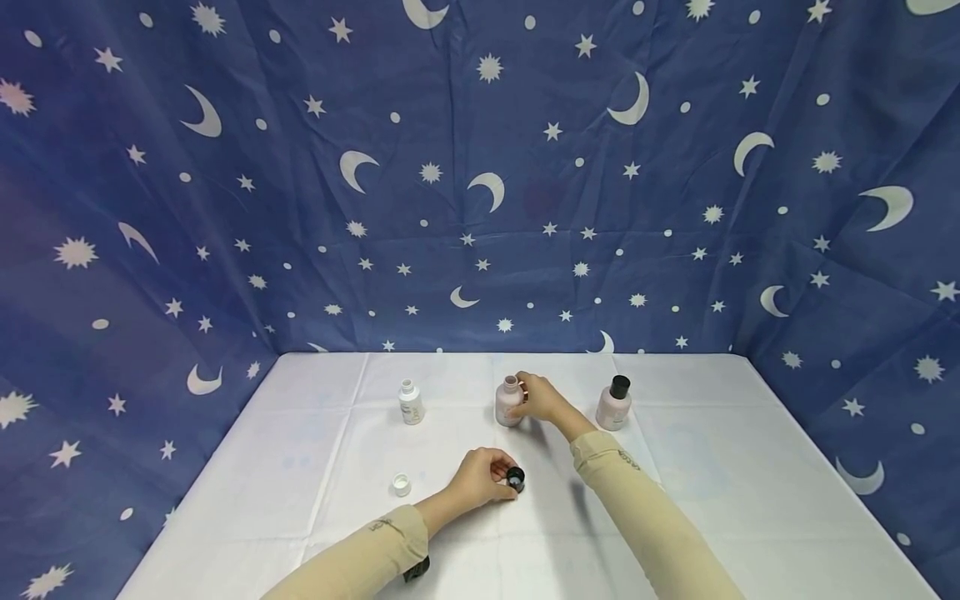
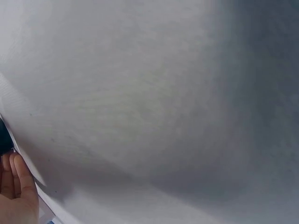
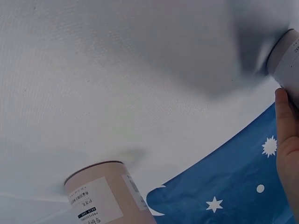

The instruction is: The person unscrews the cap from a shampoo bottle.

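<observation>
My right hand [image 1: 542, 398] grips a pink bottle [image 1: 508, 407] with an uncapped neck, which stands upright at the back middle of the table. Nearer the front, my left hand [image 1: 480, 478] has its thumb and fingers around a small black cap [image 1: 515, 477] at the tabletop. In the left wrist view only part of the left hand [image 2: 17, 186] shows, with a dark edge of the cap [image 2: 4, 138] beside it. The right wrist view has the right hand [image 3: 288, 140] along the side of its bottle [image 3: 287, 63].
A second pink bottle [image 1: 613, 408] with a black cap stands to the right. To the left is a white uncapped bottle [image 1: 411, 403], with a white cap [image 1: 401, 484] in front. A black object [image 1: 417, 570] lies partly hidden by the left sleeve. Blue curtain [image 1: 480, 208] borders the table.
</observation>
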`<action>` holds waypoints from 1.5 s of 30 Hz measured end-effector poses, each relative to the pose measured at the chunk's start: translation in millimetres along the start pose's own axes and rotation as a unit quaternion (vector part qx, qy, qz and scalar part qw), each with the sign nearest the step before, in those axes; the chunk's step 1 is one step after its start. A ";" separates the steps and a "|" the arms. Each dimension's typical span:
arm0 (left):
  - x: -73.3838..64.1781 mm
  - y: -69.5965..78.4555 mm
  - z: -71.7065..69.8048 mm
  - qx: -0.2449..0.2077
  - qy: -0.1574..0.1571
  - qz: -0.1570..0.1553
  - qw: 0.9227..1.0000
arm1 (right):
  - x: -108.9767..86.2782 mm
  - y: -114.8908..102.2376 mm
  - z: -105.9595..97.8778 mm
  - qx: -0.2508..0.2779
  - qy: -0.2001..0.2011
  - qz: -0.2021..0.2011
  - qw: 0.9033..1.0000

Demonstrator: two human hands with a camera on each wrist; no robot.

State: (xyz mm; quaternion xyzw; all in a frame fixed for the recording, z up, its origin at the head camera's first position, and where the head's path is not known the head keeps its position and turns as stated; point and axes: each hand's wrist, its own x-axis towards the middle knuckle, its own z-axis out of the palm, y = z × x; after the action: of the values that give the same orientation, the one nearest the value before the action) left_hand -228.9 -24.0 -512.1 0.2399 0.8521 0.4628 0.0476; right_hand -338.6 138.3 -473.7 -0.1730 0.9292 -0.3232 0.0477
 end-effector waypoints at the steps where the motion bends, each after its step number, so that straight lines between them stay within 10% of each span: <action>1: 0.0 -0.1 -0.5 -0.001 -0.001 0.000 1.000 | 0.2 -0.5 0.5 -0.001 0.001 0.000 1.000; 12: 0.0 -2.2 -1.9 -0.002 -0.009 0.001 1.000 | -1.9 -5.0 2.6 0.004 0.000 -0.001 1.000; 19: 1.9 -1.8 -2.0 0.004 -0.016 0.006 1.000 | 21.4 34.4 15.3 0.041 -0.019 -0.022 0.999; 26: 0.8 0.1 -3.7 0.021 -0.024 0.008 0.999 | -11.5 -0.2 1.3 0.039 -0.016 0.021 0.999; 45: 0.0 -7.7 -19.2 -0.066 -0.050 -0.046 0.996 | -35.5 12.2 -1.2 0.023 -0.006 0.023 0.999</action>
State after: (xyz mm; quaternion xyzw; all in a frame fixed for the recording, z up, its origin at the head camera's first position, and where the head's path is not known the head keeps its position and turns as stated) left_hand -237.5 -42.2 -507.5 0.2197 0.8262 0.5030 0.1267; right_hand -309.2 160.5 -481.1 -0.1519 0.9250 -0.3423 0.0645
